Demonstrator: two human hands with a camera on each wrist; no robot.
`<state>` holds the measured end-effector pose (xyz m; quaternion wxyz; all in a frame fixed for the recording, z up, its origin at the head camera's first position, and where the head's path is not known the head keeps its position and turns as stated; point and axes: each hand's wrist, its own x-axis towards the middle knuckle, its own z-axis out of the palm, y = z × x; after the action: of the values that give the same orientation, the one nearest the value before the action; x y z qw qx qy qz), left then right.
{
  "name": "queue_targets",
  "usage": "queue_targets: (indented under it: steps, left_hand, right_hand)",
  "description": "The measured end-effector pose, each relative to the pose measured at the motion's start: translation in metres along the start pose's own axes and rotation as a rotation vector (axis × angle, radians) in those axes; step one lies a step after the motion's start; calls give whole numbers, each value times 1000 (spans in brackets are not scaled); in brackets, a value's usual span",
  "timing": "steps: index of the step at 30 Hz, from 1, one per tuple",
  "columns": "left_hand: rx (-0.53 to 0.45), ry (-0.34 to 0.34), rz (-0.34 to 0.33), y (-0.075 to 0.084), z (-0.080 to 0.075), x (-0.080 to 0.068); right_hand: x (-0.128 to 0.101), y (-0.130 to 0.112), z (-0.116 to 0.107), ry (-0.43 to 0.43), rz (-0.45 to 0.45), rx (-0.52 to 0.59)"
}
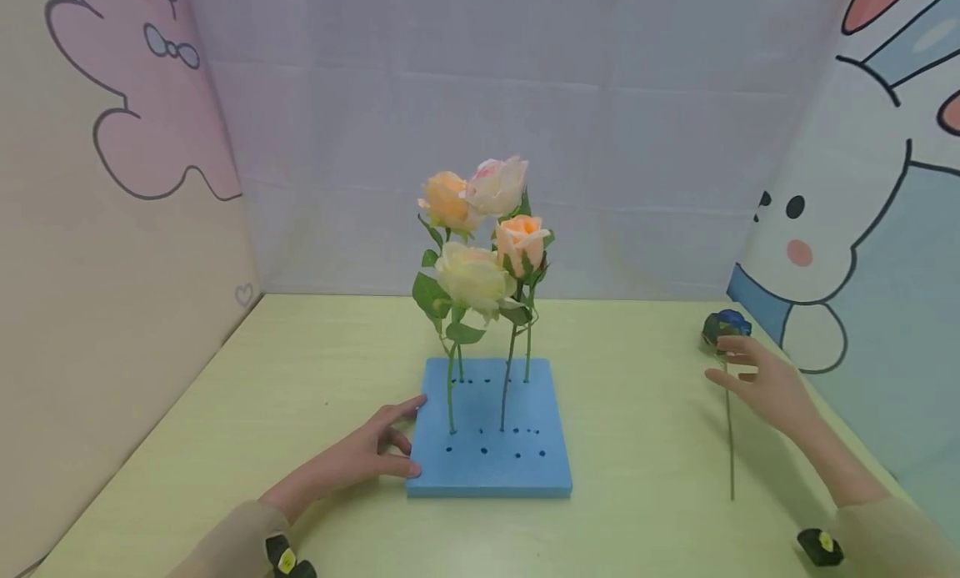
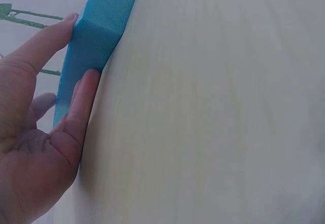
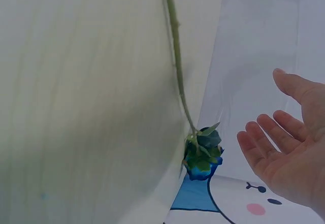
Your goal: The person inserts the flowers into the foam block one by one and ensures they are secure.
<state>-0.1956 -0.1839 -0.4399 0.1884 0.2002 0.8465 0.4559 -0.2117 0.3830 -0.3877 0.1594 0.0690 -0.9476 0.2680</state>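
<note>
A blue foam block (image 1: 491, 453) with rows of holes lies on the pale green table (image 1: 300, 378). Several artificial roses (image 1: 480, 228), peach and cream, stand in it with green stems. My left hand (image 1: 375, 453) rests against the block's left front corner, thumb and fingers straight on its edge; the left wrist view shows the fingers (image 2: 81, 102) flat along the foam (image 2: 96, 36). A blue rose (image 1: 726, 324) on a long stem (image 1: 729, 428) lies on the table at the right. My right hand (image 1: 761, 378) hovers open just above that stem, empty, fingers (image 3: 269, 142) spread beside the bloom (image 3: 203, 153).
Fabric walls printed with cartoon rabbits close in the left side (image 1: 112, 186), the back, and the right side (image 1: 862, 211). Bare tabletop shows between the block and the lying stem.
</note>
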Motion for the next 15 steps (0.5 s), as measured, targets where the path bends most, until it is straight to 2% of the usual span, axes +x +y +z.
queue_targets:
  steps: [7,15]
  left_hand:
    - [7,-1,-6,1,0,0]
    - [-2,-4,4,0,-1,1]
  right_hand:
    - [-4,22,-4,-47,37,13]
    - [-3,34,-4,-149,90,-1]
